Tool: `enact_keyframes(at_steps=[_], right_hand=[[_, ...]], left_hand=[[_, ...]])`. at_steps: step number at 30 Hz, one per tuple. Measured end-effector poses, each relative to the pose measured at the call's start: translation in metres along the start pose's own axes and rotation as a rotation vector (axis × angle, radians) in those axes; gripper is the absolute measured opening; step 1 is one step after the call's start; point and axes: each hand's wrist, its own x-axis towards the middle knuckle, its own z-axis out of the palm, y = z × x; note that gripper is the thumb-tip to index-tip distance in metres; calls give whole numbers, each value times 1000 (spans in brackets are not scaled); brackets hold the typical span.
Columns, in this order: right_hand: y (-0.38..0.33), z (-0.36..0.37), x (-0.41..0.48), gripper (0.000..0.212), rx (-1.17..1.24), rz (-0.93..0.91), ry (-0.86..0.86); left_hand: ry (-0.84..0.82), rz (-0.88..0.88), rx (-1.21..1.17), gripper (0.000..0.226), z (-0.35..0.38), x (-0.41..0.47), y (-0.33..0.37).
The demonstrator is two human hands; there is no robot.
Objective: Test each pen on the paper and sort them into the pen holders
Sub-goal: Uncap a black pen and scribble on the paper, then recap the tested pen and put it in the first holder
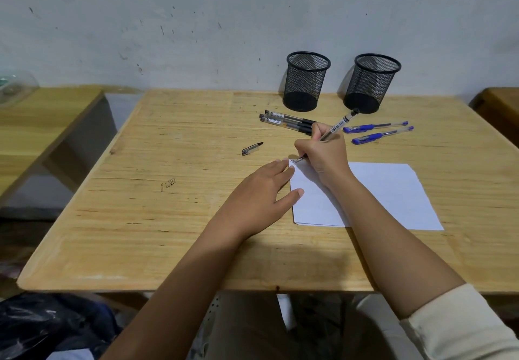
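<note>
My right hand (323, 154) grips an uncapped black pen (341, 125), its tip on the top left corner of the white paper (393, 191), where a small scribble shows. My left hand (264, 191) lies flat with straight fingers, pressing the paper's left edge. The pen's cap (252, 148) lies on the table to the left. Three black pens (286, 121) lie together behind my right hand. Two blue pens (376, 130) lie to the right. Two black mesh pen holders stand at the back, the left one (306, 81) and the right one (372, 82), with no pens visible in them.
The wooden table (168, 205) stands against a grey wall. Another wooden table (33, 123) is to the left across a gap, and a third surface (502, 106) shows at the right edge. Dark bags (50, 323) lie on the floor at the lower left.
</note>
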Motion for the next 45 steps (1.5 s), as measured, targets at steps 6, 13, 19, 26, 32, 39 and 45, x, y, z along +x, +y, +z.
enact_keyframes(at_steps=[6, 13, 19, 26, 32, 39, 45], right_hand=[[-10, -2, -5, 38, 81, 12, 101], [-16, -15, -6, 27, 329, 105, 172], [-31, -24, 2, 20, 414, 118, 83], [-36, -46, 4, 14, 414, 146, 20], [-40, -52, -2, 9, 418, 187, -86], [-52, -53, -6, 8, 506, 186, -125], [-57, -63, -8, 12, 567, 193, -130]], left_hand=[[21, 16, -7, 56, 2, 0, -2], [53, -5, -99, 56, 0, -1, -2], [333, -39, -187, 48, -22, 7, -12], [322, -236, 18, 30, -29, 38, -41], [403, -226, -185, 11, -30, 46, -29], [470, -179, -630, 16, -44, 54, 7], [432, -118, -720, 20, -50, 56, 20]])
